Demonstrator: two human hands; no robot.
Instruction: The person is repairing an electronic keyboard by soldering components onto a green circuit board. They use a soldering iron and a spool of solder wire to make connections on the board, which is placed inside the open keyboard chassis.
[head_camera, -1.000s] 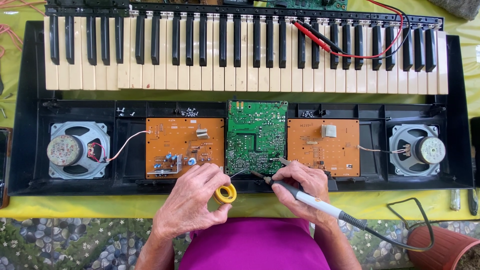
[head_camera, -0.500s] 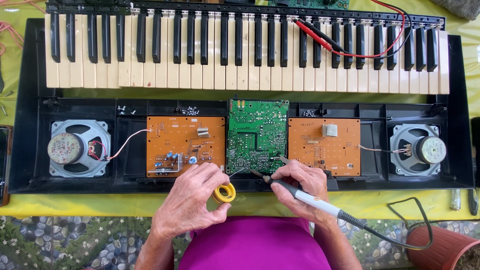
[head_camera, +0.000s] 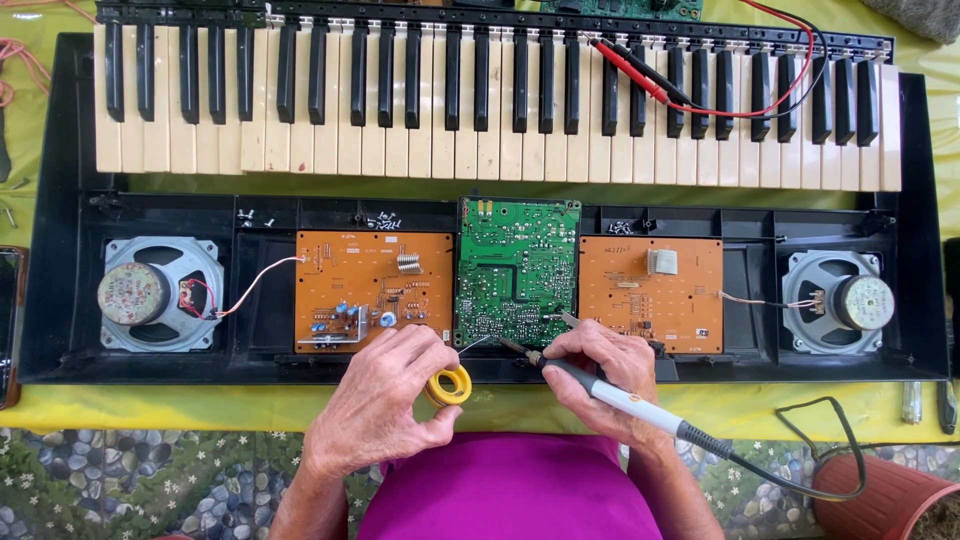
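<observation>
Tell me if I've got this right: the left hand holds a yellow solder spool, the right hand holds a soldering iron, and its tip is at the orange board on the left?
Not quite. The head view shows the soldering iron tip at the bottom edge of the green board in the middle, not the orange board on the left. The rest stands: left hand holds the yellow solder spool, right hand the iron.

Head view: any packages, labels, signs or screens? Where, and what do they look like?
No packages, signs or lit screens.
Round label: on the left speaker magnet, pale with reddish print, too small to read.
Round label: on the right speaker magnet, pale, same kind.
Dark flat device: at the left edge, mostly cut off; possibly a phone, screen not readable.
Orange boards and green board carry only fine white markings.
</observation>
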